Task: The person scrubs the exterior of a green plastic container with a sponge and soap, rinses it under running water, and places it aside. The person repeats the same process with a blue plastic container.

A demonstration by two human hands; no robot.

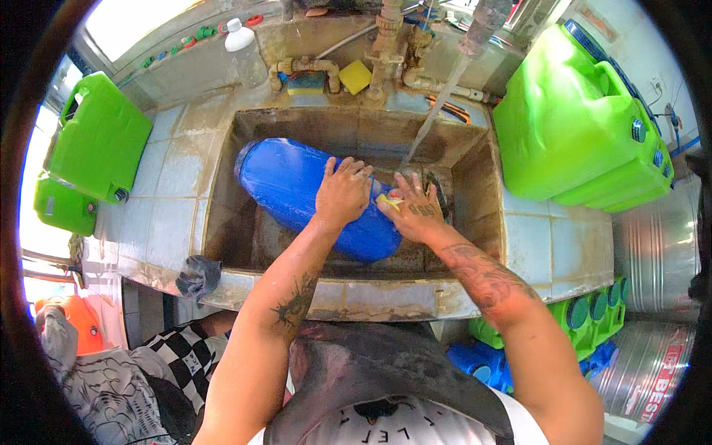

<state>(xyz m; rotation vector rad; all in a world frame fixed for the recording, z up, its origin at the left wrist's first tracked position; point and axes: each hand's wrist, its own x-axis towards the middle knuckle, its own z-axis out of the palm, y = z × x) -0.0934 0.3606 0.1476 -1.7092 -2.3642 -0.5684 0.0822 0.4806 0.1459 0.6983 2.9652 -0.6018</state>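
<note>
A blue plastic barrel lies on its side, slantwise, in the stained stone sink. My left hand rests on top of its wet side, thumb apart and fingers laid over the curve. At the barrel's right end, my right hand has a yellow sponge under its thumb and palm, with the fingers stretched forward. A stream of water falls from the pipe into the sink just beyond my right hand. The sponge is mostly hidden by that hand.
Green jerrycans stand on the right ledge and left ledge. Along the back are a clear bottle, a yellow sponge pad, pipes and orange-handled pliers. A dark rag hangs over the front left edge.
</note>
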